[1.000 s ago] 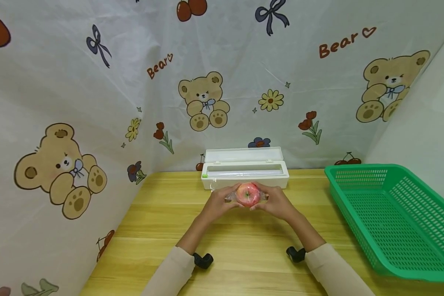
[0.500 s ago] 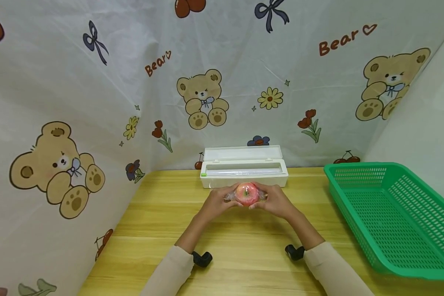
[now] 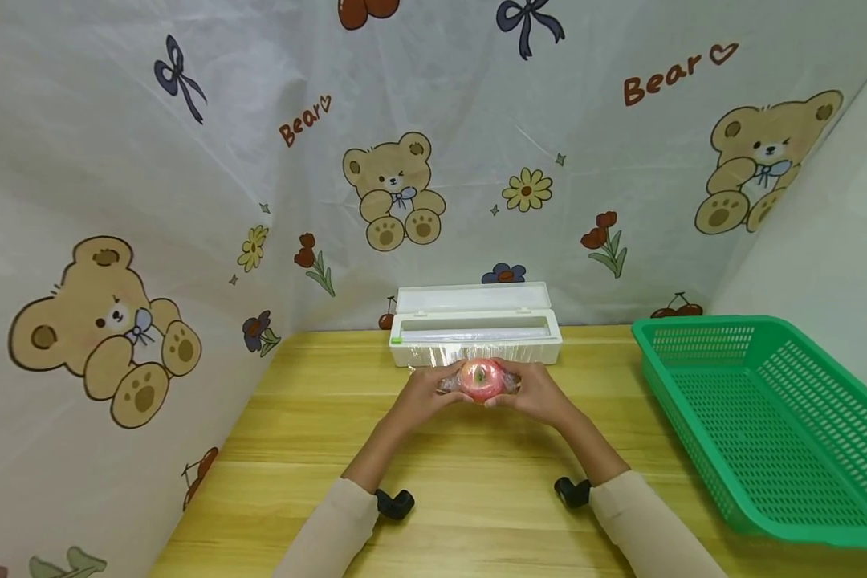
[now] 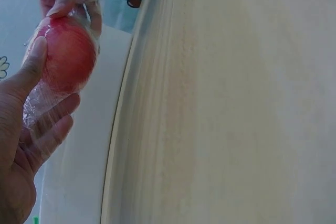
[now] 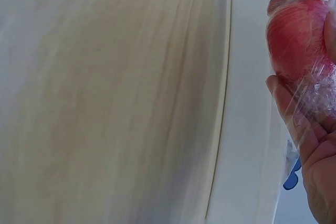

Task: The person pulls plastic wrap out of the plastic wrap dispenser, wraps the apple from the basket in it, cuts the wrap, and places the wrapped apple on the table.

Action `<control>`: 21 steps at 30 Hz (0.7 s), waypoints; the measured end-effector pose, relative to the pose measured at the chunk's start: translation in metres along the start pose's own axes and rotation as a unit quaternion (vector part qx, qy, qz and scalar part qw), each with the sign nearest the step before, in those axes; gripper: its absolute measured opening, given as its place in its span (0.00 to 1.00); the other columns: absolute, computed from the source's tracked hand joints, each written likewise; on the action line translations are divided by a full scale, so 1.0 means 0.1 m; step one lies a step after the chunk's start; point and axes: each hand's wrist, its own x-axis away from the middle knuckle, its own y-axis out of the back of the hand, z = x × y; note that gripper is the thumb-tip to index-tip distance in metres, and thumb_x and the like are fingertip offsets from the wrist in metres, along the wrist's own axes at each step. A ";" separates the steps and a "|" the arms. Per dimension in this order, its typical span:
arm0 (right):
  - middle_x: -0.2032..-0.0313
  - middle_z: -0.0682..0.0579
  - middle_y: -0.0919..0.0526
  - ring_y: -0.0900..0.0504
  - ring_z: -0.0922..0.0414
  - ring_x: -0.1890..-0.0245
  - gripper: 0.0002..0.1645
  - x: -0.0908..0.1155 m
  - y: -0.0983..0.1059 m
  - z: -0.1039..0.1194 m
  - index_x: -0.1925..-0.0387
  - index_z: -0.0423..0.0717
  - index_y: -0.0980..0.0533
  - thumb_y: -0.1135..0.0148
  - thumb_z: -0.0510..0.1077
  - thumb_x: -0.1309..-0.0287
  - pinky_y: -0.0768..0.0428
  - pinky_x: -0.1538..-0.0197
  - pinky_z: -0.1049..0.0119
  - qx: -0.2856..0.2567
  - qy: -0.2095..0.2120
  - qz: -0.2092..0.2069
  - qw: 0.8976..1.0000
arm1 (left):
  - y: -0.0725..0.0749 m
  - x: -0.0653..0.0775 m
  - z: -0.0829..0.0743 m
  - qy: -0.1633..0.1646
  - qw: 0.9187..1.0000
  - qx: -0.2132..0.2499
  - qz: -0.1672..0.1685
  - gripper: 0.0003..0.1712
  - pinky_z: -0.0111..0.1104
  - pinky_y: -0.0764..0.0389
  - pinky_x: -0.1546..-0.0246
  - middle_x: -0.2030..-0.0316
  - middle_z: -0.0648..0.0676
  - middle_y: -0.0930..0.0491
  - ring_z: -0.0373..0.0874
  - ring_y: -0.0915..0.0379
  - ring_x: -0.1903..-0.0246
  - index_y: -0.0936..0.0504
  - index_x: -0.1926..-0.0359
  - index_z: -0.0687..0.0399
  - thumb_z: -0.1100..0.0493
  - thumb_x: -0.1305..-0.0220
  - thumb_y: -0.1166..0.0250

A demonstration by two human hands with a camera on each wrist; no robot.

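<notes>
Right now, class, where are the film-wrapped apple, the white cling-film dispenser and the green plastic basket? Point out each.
Film-wrapped apple (image 3: 483, 383), head view: red upper side, near the stem.
White cling-film dispenser (image 3: 546, 354), head view: front wall, toward its right end.
Green plastic basket (image 3: 773, 437), head view: bare slotted floor.

In the head view the apple (image 3: 481, 380) hides its own underside and part of the white box's (image 3: 535, 353) lower front edge; right edge crops the green basket (image 3: 773, 433); bottom edge cuts both sleeves (image 3: 328, 534). Wrist views: left hand (image 4: 11, 116) and right hand (image 5: 317, 156) each run out of their own camera's frame; tabletop (image 4: 220, 103) grain blurred in both; clear film's (image 5: 320, 90) edges too fine to trace.
</notes>
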 end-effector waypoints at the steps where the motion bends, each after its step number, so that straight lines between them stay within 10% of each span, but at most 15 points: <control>1: 0.50 0.40 0.14 0.17 0.56 0.57 0.47 -0.01 0.00 0.00 0.37 0.32 0.24 0.16 0.50 0.56 0.17 0.56 0.61 0.001 -0.001 0.000 1.000 | 0.00 0.00 0.01 0.005 1.000 0.002 0.003 0.36 0.26 0.24 0.70 0.50 0.58 0.14 0.36 0.30 0.71 0.22 0.34 0.56 0.53 0.43 0.24; 21: 0.47 0.40 0.15 0.18 0.53 0.52 0.46 -0.06 0.01 -0.04 0.37 0.33 0.24 0.17 0.51 0.54 0.20 0.46 0.51 -0.010 -0.032 0.034 0.999 | 0.00 -0.03 0.03 0.050 0.998 0.017 0.037 0.36 0.27 0.28 0.69 0.45 0.57 0.16 0.36 0.33 0.72 0.24 0.33 0.56 0.49 0.40 0.26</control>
